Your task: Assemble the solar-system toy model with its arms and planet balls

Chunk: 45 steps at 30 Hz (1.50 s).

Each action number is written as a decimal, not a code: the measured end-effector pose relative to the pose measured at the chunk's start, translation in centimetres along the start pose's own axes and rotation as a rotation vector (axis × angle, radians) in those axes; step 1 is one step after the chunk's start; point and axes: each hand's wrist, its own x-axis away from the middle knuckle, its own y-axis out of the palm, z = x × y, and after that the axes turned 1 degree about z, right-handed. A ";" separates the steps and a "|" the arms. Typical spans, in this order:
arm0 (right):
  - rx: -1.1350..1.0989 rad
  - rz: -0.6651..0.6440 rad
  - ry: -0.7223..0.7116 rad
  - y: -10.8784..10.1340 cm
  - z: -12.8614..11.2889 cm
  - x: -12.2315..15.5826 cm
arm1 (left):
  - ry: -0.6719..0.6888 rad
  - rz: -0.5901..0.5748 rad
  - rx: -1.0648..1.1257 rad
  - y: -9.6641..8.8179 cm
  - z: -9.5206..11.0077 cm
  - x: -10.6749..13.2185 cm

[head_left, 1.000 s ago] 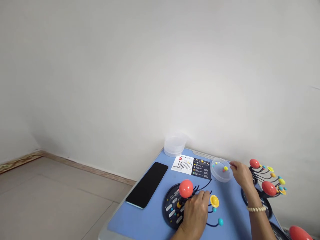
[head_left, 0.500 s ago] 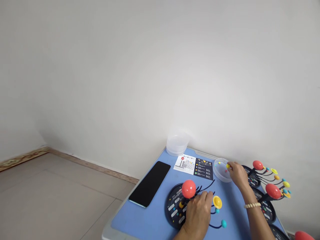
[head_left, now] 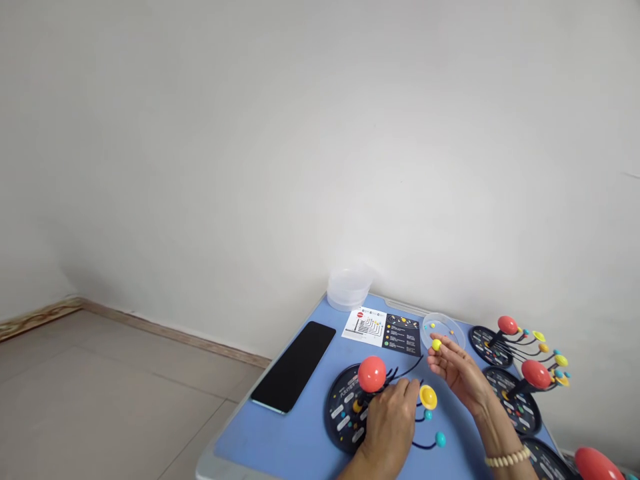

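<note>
My left hand (head_left: 393, 419) rests, fingers curled, on a black round base (head_left: 343, 410) that carries a red-orange ball (head_left: 372, 373) and thin black arms tipped with a ringed yellow ball (head_left: 428, 397) and teal beads (head_left: 440, 439). My right hand (head_left: 457, 372) hovers just right of that model and pinches a small yellow ball (head_left: 437, 345) at its fingertips. A beaded bracelet (head_left: 507, 457) circles the right wrist. Behind the hand sits a shallow clear dish (head_left: 443, 328) holding a few tiny coloured beads.
On the blue tabletop (head_left: 280, 440) lie a black phone (head_left: 294, 366) and a printed instruction sheet (head_left: 384, 329). A clear tub (head_left: 349, 288) stands at the back edge. Finished ball-and-arm models (head_left: 520, 373) crowd the right side. White wall behind, tiled floor (head_left: 100, 393) left.
My right hand drew back from the clear dish toward the near model, now with a small yellow ball in its fingertips. My left hand stayed on the black base.
</note>
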 end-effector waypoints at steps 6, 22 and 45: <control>-0.068 -0.007 0.037 -0.2 0.8 -0.1 | -0.001 0.029 0.005 0.3 0.1 0.0; -0.121 -0.054 0.080 -0.7 1.1 0.3 | 0.018 0.071 0.028 0.3 0.0 0.2; 0.510 0.113 -0.098 1.8 1.1 2.3 | 0.000 0.036 -0.008 -0.1 0.2 0.1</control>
